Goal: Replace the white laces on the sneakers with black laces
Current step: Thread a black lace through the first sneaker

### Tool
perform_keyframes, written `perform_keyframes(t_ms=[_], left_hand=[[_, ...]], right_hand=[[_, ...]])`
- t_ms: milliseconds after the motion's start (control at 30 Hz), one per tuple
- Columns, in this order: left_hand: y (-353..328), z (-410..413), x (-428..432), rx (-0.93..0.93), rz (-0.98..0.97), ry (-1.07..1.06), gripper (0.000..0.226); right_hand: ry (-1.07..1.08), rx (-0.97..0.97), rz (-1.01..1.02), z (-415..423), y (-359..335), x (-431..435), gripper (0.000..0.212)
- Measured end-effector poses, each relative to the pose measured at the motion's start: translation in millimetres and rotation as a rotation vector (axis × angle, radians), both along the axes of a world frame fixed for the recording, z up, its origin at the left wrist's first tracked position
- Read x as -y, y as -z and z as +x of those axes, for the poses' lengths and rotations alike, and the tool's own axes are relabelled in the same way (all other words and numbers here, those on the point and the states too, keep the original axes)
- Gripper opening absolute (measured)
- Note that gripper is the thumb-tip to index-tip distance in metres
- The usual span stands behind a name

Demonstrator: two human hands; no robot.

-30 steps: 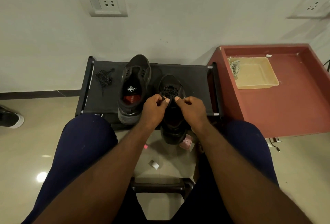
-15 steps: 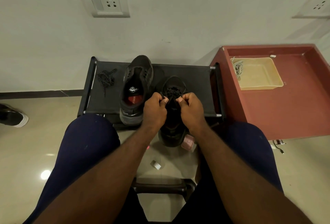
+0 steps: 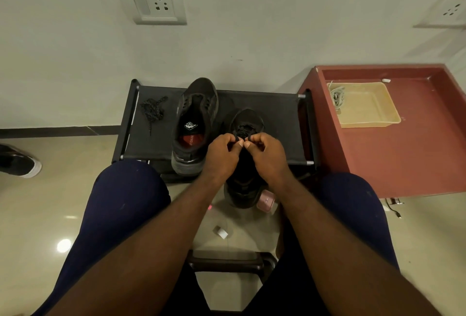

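Observation:
Two black sneakers sit on a low black fabric rack (image 3: 277, 114). The left sneaker (image 3: 195, 124) has no lace in it and shows its insole. The right sneaker (image 3: 248, 124) carries a black lace, and its heel end hangs over the rack's front edge. My left hand (image 3: 222, 155) and my right hand (image 3: 268, 154) meet over its tongue, each pinching a black lace end between thumb and fingers. A loose black lace (image 3: 152, 111) lies bunched at the rack's left end. White laces (image 3: 337, 97) lie in a beige tray (image 3: 370, 111).
The beige tray rests on a red-brown table (image 3: 416, 152) to the right of the rack. A small pink object (image 3: 265, 201) and a small white block (image 3: 220, 232) lie on the tiled floor between my knees. Another shoe (image 3: 17, 162) sits at far left.
Both hands have drawn closer together over the right sneaker's tongue, thumbs almost touching, still pinching the lace ends. The view has shifted slightly.

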State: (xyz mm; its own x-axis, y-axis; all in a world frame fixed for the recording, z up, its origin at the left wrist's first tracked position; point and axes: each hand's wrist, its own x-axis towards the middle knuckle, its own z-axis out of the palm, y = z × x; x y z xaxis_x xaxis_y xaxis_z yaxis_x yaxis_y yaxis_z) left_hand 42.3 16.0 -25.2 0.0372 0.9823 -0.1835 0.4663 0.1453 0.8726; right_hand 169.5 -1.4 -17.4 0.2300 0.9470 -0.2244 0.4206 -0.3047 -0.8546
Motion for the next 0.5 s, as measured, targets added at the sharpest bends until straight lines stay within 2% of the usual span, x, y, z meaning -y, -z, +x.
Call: perform_keyframes(t_ms=[233,333,500], left_hand=[[-6.1,1.7,1.4,0.109,-0.093,-0.046,0.018],[-5.1,1.4,2.6,0.034,-0.056,0.01,0.018],[-2.8,2.2,3.7,-0.088,0.049,0.063,0.023]], right_hand=[[-0.096,0.071,-0.03,6.4,-3.6,1.4,0.017],[-0.141,0.121,-0.056,10.9,-8.4,3.9,0.018],[-0.105,0.243,-0.034,4.6,-16.1,5.8,0.006]])
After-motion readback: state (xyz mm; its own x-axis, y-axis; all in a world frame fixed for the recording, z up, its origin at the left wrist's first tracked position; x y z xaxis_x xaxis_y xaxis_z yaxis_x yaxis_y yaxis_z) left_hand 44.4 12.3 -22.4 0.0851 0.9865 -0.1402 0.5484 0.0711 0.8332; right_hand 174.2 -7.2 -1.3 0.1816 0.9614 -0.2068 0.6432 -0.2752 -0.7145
